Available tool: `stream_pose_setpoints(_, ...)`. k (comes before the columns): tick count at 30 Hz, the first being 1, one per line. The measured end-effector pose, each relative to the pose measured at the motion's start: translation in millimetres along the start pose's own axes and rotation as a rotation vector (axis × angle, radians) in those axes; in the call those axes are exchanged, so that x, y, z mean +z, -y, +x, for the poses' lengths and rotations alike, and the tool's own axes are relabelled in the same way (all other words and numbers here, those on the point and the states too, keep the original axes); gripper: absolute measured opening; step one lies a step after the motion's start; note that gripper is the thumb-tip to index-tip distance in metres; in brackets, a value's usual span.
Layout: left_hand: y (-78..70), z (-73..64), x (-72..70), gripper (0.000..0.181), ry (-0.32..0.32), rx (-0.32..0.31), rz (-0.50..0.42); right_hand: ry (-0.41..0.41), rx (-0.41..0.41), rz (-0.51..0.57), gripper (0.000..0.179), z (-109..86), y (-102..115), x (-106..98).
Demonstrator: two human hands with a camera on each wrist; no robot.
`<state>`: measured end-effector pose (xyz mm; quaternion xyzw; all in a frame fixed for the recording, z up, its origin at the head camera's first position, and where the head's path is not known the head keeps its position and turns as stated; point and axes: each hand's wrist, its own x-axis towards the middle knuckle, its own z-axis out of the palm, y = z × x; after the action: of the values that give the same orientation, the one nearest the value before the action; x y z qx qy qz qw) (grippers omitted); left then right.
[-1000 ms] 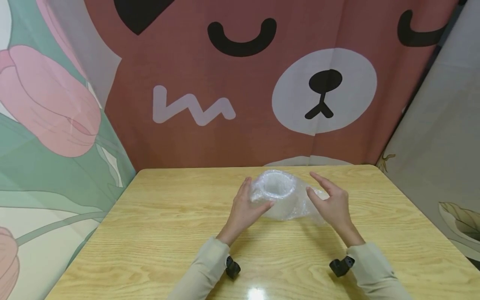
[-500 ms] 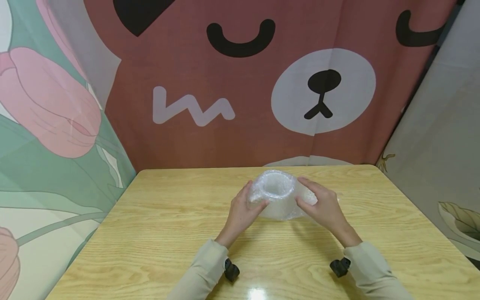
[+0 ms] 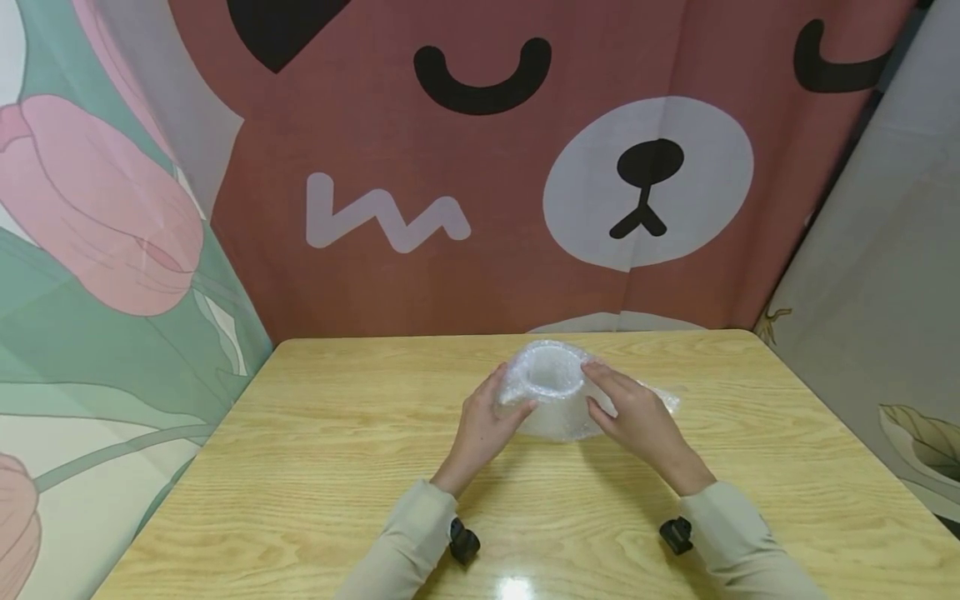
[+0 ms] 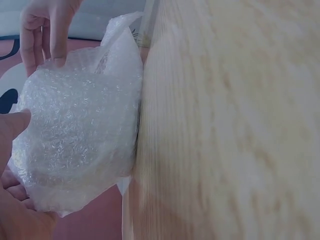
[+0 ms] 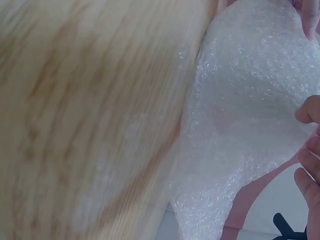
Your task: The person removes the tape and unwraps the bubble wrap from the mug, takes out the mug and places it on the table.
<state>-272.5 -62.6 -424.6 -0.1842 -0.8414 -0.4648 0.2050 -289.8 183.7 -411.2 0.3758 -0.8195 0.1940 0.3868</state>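
Both half-curled, left hand (image 3: pixel 482 427) (at eight o'clock) and right hand (image 3: pixel 642 423) gripped bubble wrap (image 3: pixel 557 419), mostly rolled, its three-o'clock end (image 3: pixel 666 400) loose.

Room over table (image 3: pixel 315 442) left of left hand (image 3: pixel 482 427); bubble-wrap bundle (image 3: pixel 558 417) fills gap to right hand (image 3: pixel 639 422)

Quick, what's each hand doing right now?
Left hand: closed around one side of the bubble wrap.
Right hand: holding its other side.

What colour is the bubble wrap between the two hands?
The bubble wrap is clear and whitish; it shows best in the left wrist view.
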Motion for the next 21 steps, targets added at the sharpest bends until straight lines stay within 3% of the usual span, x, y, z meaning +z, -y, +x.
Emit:
stream_pose_setpoints(11, 0.9, 1.1, -0.1, 0.07, -0.002, 0.02, -0.004, -0.042, -0.09, -0.038, 0.037, 4.3, -2.5, 0.5)
stream_pose_setpoints(18, 1.0, 2.4, -1.0, 0.069, 0.002, 0.024, -0.003, -0.006, -0.128, -0.059, 0.035, 7.9, -4.4, -2.5)
stream_pose_setpoints(21, 1.1, 2.6, -1.4, 0.069, 0.005, 0.028, -0.004, 0.009, -0.179, -0.08, 0.024, 9.5, -5.9, -4.8)
